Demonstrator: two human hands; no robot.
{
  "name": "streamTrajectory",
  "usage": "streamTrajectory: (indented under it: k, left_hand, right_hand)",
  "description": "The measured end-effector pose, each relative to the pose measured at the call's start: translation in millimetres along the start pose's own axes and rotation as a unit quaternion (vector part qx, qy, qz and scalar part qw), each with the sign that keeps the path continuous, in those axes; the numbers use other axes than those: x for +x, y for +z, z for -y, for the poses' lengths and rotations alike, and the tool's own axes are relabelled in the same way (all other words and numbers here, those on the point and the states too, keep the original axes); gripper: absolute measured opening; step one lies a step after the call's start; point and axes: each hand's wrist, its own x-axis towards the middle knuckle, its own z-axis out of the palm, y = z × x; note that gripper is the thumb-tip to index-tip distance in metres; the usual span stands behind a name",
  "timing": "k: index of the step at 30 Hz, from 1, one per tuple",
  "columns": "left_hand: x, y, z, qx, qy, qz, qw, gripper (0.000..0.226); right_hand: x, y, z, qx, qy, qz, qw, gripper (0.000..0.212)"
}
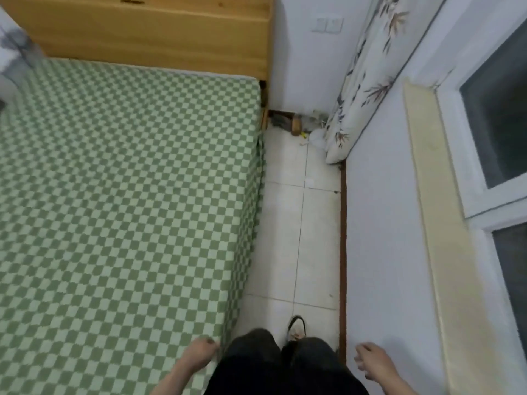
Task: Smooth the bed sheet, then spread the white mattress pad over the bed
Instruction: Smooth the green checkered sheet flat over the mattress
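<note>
Head view: looks down along the right side of a bed, with a strip of tiled floor [288, 223] between the bed and a white wall [382, 209].
Bed sheet: the green-and-white checked bed sheet [122, 195] covers the mattress from the near edge to the wooden headboard [148, 32] at the far end; it lies flat, with its right edge hanging over the side of the bed.
Left hand: the left hand [196, 357] rests at the near right edge of the bed, fingers [209, 344] curled down onto the sheet at the corner; whether they pinch the fabric or only press on it, I cannot tell.
Right hand: the right hand [373, 363] hangs free near the wall at the lower right, fingers loosely spread and holding nothing.
Mattress pad: a pale, grey-white bundle [14, 58] shows at the far left corner of the bed beside the headboard; it is blurred and cut off by the frame, so I cannot tell what it is.
Person: dark trousers [285, 366] and one shoe [297, 327] stand on the floor just beside the bed.
Far right corner: a patterned curtain [362, 78] hangs down to the floor, with small clutter [296, 124] at its foot.
Right side: a window [496, 124] with a pale sill runs along the wall.
</note>
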Motion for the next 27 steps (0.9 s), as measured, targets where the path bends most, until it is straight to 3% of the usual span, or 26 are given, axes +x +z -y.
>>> streamTrajectory:
  k: [5, 10, 13, 16, 22, 27]
  left_hand:
    - [18, -86, -28, -0.193, -0.076, -0.081, 0.975, 0.019]
    - [103, -154, -66, -0.254, -0.135, -0.061, 0.956, 0.018]
    - [151, -212, -120, -0.255, -0.157, -0.019, 0.954, 0.016]
    - [171, -293, -204, -0.265, -0.095, 0.009, 0.960, 0.018]
    - [219, -489, -360, -0.353, 0.025, -0.084, 0.932, 0.013]
    - [339, -587, -430, -0.406, 0.023, -0.145, 0.902, 0.033]
  right_hand:
    - [36, -91, 221, -0.072, -0.106, 0.028, 0.991, 0.023]
    - [101, -127, 437, -0.076, -0.216, 0.013, 0.973, 0.022]
    - [137, -137, 528, -0.120, -0.199, 0.013, 0.973, 0.024]
    - [153, -148, 605, -0.198, -0.171, 0.040, 0.964, 0.027]
    - [180, -149, 793, -0.308, -0.246, 0.058, 0.917, 0.031]
    - [274, -112, 955, -0.404, -0.312, 0.041, 0.859, 0.031]
